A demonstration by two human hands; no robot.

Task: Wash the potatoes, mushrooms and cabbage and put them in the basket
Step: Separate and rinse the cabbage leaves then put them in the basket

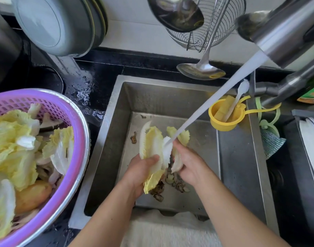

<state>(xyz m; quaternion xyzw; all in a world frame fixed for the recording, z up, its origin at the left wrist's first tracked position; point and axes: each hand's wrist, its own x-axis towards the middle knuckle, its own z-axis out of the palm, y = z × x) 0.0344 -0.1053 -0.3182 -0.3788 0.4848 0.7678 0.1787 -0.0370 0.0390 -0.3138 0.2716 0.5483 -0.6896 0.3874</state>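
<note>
Water (pixel 215 102) streams in a white slant from the steel faucet (pixel 284 34) at upper right and lands right on the cabbage leaves over the middle of the sink (pixel 152 97). Both hands are in there working. The left hand (pixel 143 171) has its fingers curled round one long cabbage leaf (pixel 150 145), pale rib up, yellow frill hanging down below the palm. The right hand (pixel 186 164) grips a second leaf (pixel 181 136) just beside it, thumb on top, and the stream strikes between the two where the leaves meet. So both hands are closed on cabbage, touching or nearly so at the fingertips.

Down on the sink floor, right under the hands, lies a scatter of brown scraps (pixel 170 184), possibly mushroom pieces, hard to tell, and one more brown bit (pixel 133 137) sits apart to the left.

Over on the left, on the wet black counter (pixel 92 81), stands the purple basket (pixel 63 111) nested in a metal bowl (pixel 84 139). It is already piled with washed cabbage leaves (pixel 15 139), and a potato (pixel 32 196) shows at its lower edge under the leaves.

A yellow cup (pixel 222 122) hangs inside the sink's right wall with a white brush (pixel 240 93) standing in it. Behind the sink a ladle (pixel 200 69) hangs down, with a wire strainer (pixel 211 25) on the wall above it. Stacked plates (pixel 52 24) stand on edge at upper left. A pale cloth (pixel 166 230) lies along the near rim of the sink.
</note>
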